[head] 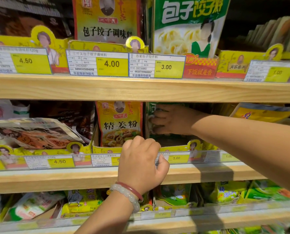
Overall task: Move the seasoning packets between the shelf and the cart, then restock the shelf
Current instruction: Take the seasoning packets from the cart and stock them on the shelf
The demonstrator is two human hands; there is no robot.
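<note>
Wooden shop shelving is filling the view: on the middle shelf (107, 179) the right hand (173, 119) is gripping upright green seasoning packets (164, 138) deep in their tray, while the nearer left hand (143, 163) is curling over the front price rail (56, 162), contents unclear.

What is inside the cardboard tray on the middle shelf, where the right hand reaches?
The tray holds green packets at the back, gripped by the right hand. Its front part looks bare. The hand covers most of the packets, so their number cannot be seen.

Ginger powder packet (119, 124) stands on the middle shelf (56, 180), left of the cardboard tray (173, 142).
</note>
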